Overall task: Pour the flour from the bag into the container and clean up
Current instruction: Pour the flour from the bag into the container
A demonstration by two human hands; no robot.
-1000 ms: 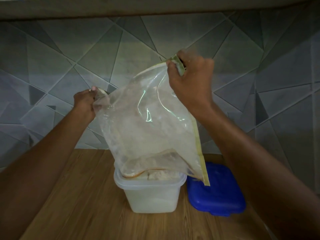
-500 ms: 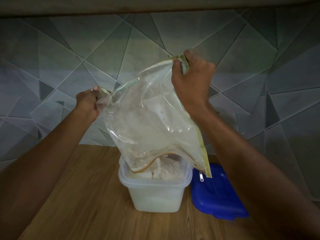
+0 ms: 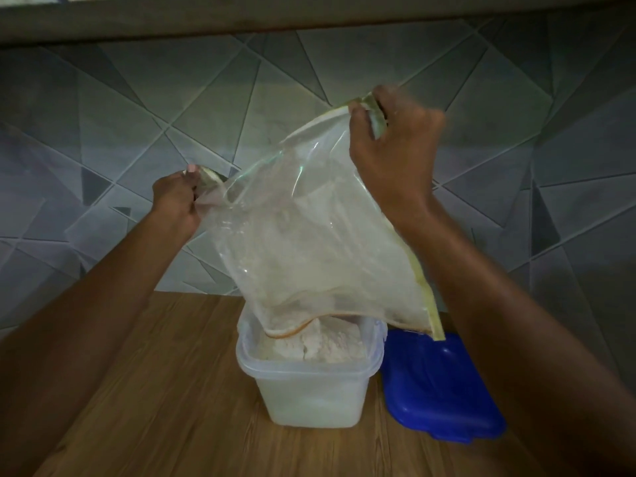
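A clear plastic zip bag (image 3: 309,242) hangs upside down, its open mouth just over a translucent square container (image 3: 309,394). White flour (image 3: 316,346) is heaped inside the container, up to the rim. My left hand (image 3: 177,197) pinches the bag's lower left corner. My right hand (image 3: 392,149) grips the upper right corner, held higher, so the bag slants. A thin film of flour clings to the inside of the bag.
A blue lid (image 3: 437,387) lies flat on the wooden counter (image 3: 155,407), touching the container's right side. A grey tiled wall (image 3: 137,115) with triangular patterns stands close behind. A shelf edge (image 3: 309,18) runs overhead.
The bag's mouth has lifted slightly off the container rim, exposing the flour heap. Both hands kept their grip and shifted a little higher with the bag.
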